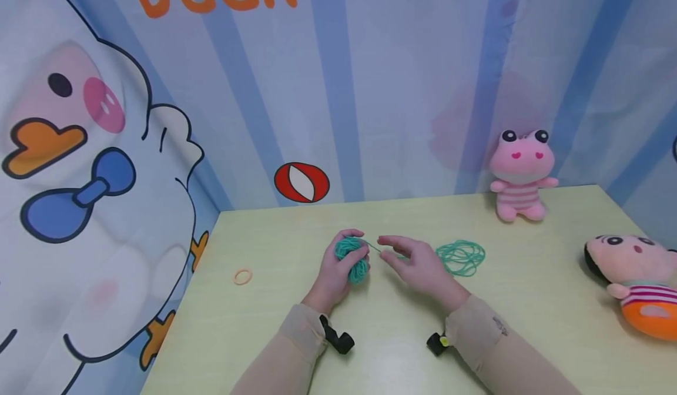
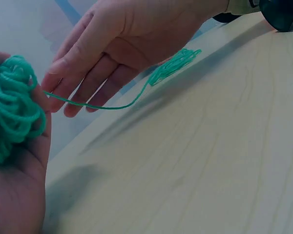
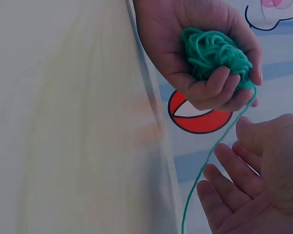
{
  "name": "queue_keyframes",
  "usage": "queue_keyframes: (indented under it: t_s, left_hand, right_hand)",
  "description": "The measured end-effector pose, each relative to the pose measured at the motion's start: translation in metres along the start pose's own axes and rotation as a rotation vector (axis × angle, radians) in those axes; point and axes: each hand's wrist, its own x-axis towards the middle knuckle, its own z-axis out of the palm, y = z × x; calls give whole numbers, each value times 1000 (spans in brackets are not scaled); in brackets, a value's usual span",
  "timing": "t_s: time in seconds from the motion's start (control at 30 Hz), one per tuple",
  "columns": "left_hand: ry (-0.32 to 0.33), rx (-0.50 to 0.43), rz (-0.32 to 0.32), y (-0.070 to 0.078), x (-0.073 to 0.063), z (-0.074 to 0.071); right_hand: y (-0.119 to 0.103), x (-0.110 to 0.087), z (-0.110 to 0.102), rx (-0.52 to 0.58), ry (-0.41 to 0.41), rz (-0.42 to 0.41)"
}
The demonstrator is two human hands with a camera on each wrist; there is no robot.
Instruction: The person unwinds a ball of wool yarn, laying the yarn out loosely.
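Note:
My left hand (image 1: 335,269) grips a bundle of teal-green yarn (image 3: 219,56), its fingers and thumb curled round the loops. From the bundle a single strand (image 2: 112,107) runs past my right hand (image 1: 419,264) and sags down to a loose heap of the same yarn (image 1: 461,258) on the table. My right hand is raised close to the left one. Its fingers (image 3: 224,187) are spread and gently bent, with the thumb apart from them, and the strand passes right at the fingertips.
On the pale wood table (image 1: 285,336) a small peach ring (image 1: 243,276) lies to the left. A pink plush frog (image 1: 522,174) sits at the back right, and a plush doll (image 1: 634,283) lies at the right edge. A printed cloth backdrop (image 1: 402,89) rises behind the table.

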Motion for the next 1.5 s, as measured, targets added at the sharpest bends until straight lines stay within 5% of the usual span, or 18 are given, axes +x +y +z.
queue_keyframes:
  t_s: [0.37,0.83,1.5]
  left_hand:
    - [1,-32,-3,1,0,2]
    - [-5,-116,3,1,0,2]
    - [39,-186,-1,2,0,4]
  right_hand:
    - [-8,0,5,5,79,32]
    - [8,-26,-47,161,286,35]
    - [48,-54,-102,53,449,132]
